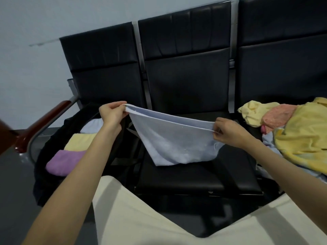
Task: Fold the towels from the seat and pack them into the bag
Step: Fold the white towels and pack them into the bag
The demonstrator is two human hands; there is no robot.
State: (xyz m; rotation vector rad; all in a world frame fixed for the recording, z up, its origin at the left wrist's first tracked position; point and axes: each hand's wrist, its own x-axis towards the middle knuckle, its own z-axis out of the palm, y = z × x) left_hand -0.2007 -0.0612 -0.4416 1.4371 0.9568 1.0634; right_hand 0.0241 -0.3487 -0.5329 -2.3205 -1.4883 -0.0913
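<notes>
A pale blue towel [174,142], doubled over, hangs above the middle black seat [194,175]. My left hand [111,113] pinches its left corners and my right hand [228,132] pinches its right corners, so the top edge is stretched between them. The towel's lower fold touches the seat cushion. A black bag [44,174] lies open on the left seat and holds a folded purple towel [62,163], a folded yellow towel [77,141] and a pale blue one [92,126]. A loose pile of yellow towels [304,137] and a pink towel [277,116] lies on the right seat.
The bench has three black padded seats with tall backs [185,50] against a pale wall. A brown wooden armrest [40,124] on a metal frame stands left of the bag. My light-coloured trouser legs [134,223] fill the bottom of the view.
</notes>
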